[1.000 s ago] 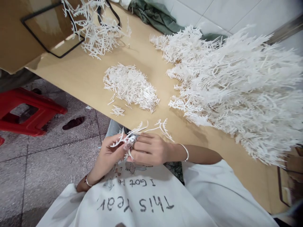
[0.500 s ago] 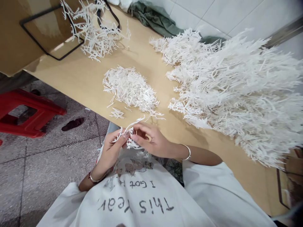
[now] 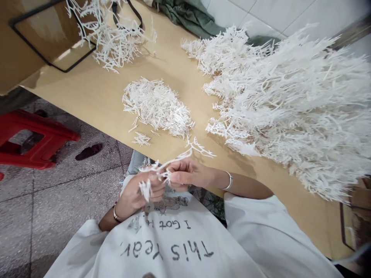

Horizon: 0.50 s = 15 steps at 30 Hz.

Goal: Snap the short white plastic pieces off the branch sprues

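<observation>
I am watching both hands working just off the table's (image 3: 95, 92) near edge, over the lap. The right hand (image 3: 188, 175) is pinching the stem of a white branched sprig (image 3: 185, 152), thumb and fingers pressed together on it. The sprig's forked tip is reaching out over the near edge. The left hand (image 3: 133, 195) is curling closed on the sprig's other end, with a tuft of short white pieces (image 3: 145, 189) sticking out from its fingers. A loose pile of short pieces (image 3: 158, 106) is lying mid-table, and a big heap of uncut sprigs (image 3: 290, 104) is filling the right side. Bare stems (image 3: 113, 36) are lying at the far left corner. A red stool (image 3: 34, 139) is standing on the floor to the left.
</observation>
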Motion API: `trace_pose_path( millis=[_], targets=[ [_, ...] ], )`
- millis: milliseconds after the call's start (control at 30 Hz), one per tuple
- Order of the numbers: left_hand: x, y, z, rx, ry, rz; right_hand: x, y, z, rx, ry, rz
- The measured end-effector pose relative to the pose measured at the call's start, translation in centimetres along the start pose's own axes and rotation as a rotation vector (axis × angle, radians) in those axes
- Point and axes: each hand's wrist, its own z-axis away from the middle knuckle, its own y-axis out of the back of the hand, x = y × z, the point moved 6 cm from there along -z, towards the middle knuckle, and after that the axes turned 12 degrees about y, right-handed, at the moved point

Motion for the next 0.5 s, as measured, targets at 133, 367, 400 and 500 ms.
trace_pose_path(
  millis=[133,367,400,500],
  targets=[
    [2.1,2.1,1.0,0.156,-0.265,0.114,-0.7,-1.6,0.1,-0.142,-0.023,0.172],
    [2.9,1.2,1.7,0.356,-0.384,-0.03,-9.5,0.0,0.9,0.127,0.134,0.93],
    [2.8,1.2,1.7,0.401,-0.396,-0.03,-11.1,1.1,1.1,0.236,0.184,1.079],
    [2.5,1.6,1.6,0.463,-0.39,-0.021,-13.3,5.3,1.0,0.491,0.143,1.484]
  ],
)
